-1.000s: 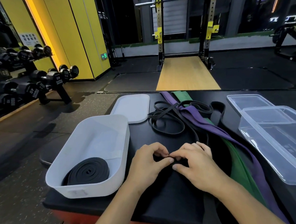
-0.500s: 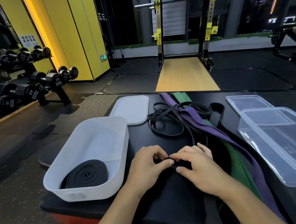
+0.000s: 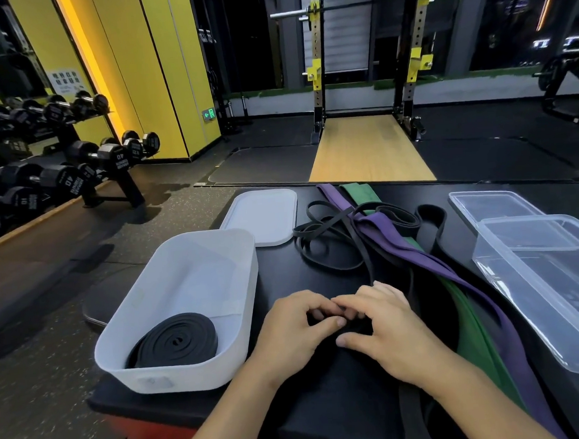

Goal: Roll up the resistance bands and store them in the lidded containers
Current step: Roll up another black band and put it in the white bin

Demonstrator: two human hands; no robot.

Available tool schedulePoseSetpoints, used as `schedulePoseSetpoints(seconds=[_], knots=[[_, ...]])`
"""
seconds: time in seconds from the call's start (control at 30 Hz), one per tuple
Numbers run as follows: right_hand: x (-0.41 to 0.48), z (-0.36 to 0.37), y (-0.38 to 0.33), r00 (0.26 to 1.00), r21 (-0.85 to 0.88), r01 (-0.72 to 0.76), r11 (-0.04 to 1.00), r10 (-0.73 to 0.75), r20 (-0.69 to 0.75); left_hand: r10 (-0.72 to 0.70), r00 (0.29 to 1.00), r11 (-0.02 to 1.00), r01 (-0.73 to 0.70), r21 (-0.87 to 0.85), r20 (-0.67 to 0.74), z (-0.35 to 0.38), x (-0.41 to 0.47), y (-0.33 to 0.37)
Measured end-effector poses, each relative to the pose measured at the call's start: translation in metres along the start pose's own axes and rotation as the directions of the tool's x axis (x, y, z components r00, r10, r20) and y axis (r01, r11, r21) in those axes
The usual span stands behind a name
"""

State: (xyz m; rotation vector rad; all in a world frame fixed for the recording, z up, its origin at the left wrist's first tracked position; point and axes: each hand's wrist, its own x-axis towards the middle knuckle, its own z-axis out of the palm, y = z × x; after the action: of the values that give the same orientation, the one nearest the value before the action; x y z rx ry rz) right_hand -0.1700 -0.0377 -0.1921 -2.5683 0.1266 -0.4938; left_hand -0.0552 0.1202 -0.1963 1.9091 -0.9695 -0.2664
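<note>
1. We are at the rolling step. The left hand (image 3: pixel 295 331) and right hand (image 3: pixel 389 328) sit together just right of the white opaque plastic tub (image 3: pixel 175 375). Their fingertips meet, and the thumbs and fingers of both curl in to pinch the end of a narrow black rubber band (image 3: pixel 352 329) into a tight first turn.
2. The band's tail seems to run away from the tub, up into the loose pile beyond the hands.
3. Next, we judge, the small coil needs turning over on itself while the tail feeds in flat and lightly taut. The finished roll can then go into the tub.
4. We count one coiled black rubber band (image 3: pixel 177 341) inside the tub and one flat white lid (image 3: pixel 261 217) just behind it. One clear plastic container (image 3: pixel 563 287) and one clear lid (image 3: pixel 490 205) lie well to the tub's right.
5. Loose bands lie right of the tub: one purple band (image 3: pixel 401 243), one green band (image 3: pixel 361 193) and one wide black loop (image 3: pixel 430 217). The thin black loops (image 3: pixel 323 237) are too tangled for us to count.
</note>
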Motion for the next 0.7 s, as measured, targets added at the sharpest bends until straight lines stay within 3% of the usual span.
schedulePoseSetpoints(seconds=[0.33,0.53,0.7], knots=[[-0.004,-0.013,0.001,0.992,0.024,-0.019,1.000,0.016,0.129,0.077,0.997,0.997,-0.077,-0.001,0.011,-0.001,0.001,-0.001],[-0.006,-0.008,0.005,0.996,0.045,-0.064,0.997,0.061,0.069,0.083,0.996,0.996,-0.083,-0.025,0.016,-0.001,0.000,-0.003],[-0.005,-0.005,0.005,0.994,0.072,-0.056,0.996,0.048,0.102,0.081,0.997,0.993,-0.081,-0.086,-0.003,-0.002,0.000,-0.002]])
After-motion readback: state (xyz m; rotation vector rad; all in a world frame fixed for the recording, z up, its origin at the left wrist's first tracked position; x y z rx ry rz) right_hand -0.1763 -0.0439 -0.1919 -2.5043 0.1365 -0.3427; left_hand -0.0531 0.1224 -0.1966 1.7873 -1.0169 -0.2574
